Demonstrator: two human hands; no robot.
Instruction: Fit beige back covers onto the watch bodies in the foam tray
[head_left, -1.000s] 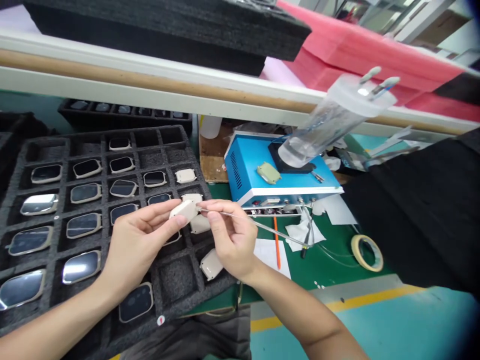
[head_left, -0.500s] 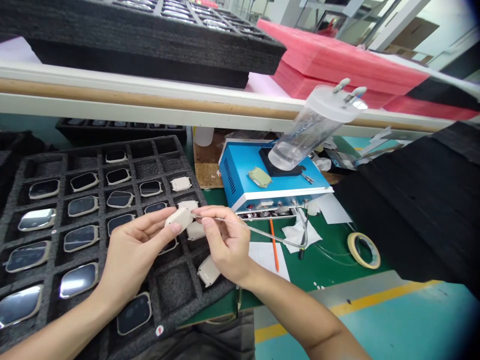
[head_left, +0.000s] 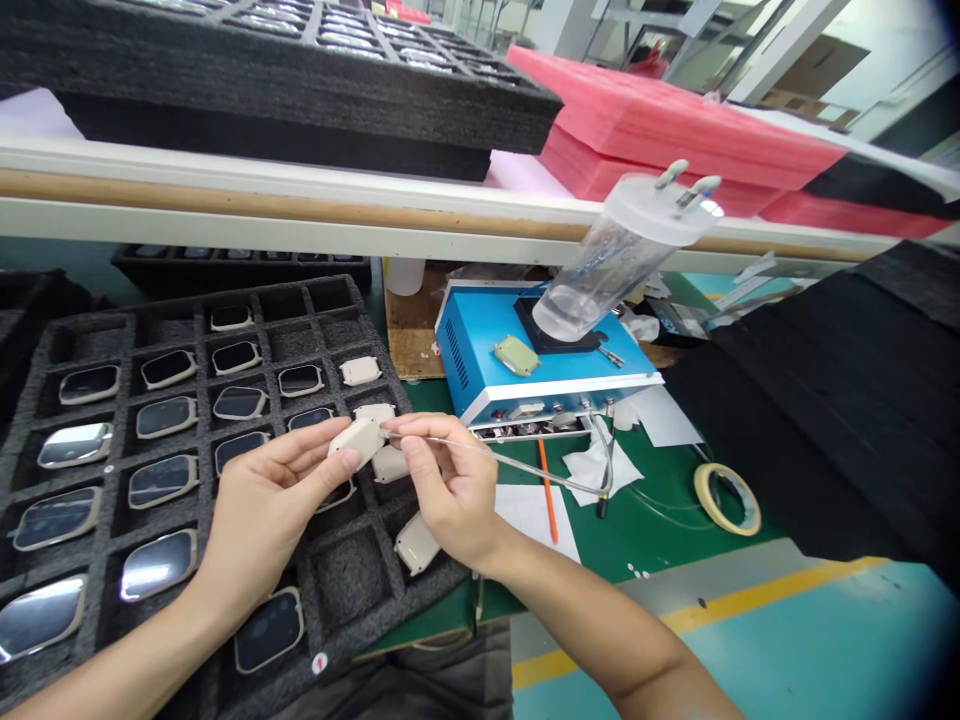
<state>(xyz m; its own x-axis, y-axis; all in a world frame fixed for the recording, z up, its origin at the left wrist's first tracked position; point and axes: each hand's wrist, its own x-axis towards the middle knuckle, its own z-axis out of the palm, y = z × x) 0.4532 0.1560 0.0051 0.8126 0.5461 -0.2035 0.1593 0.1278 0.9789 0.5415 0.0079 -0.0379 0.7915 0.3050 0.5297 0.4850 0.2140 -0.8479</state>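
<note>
Between the thumb and fingers of my left hand (head_left: 270,490) is a beige watch case (head_left: 357,440), tilted, above a black foam tray (head_left: 351,572). My right hand (head_left: 450,490) pinches the end of a thin clear tube (head_left: 529,468) close to the case's right edge. Fingers partly hide the tube's tip, so I cannot tell whether it touches the case. Beneath and beside my hands, the tray's compartments hold several watch cases, some with dark screens up, like one watch (head_left: 268,628), others with the beige side up, like another case (head_left: 417,543).
Right of the tray stands a blue machine (head_left: 480,350) carrying a green watch case (head_left: 516,355) and a tilted clear cylinder (head_left: 600,270). An orange stick (head_left: 547,490), white tissue (head_left: 592,465) and tape roll (head_left: 727,498) lie on the green table. A shelf edge (head_left: 300,215) crosses above.
</note>
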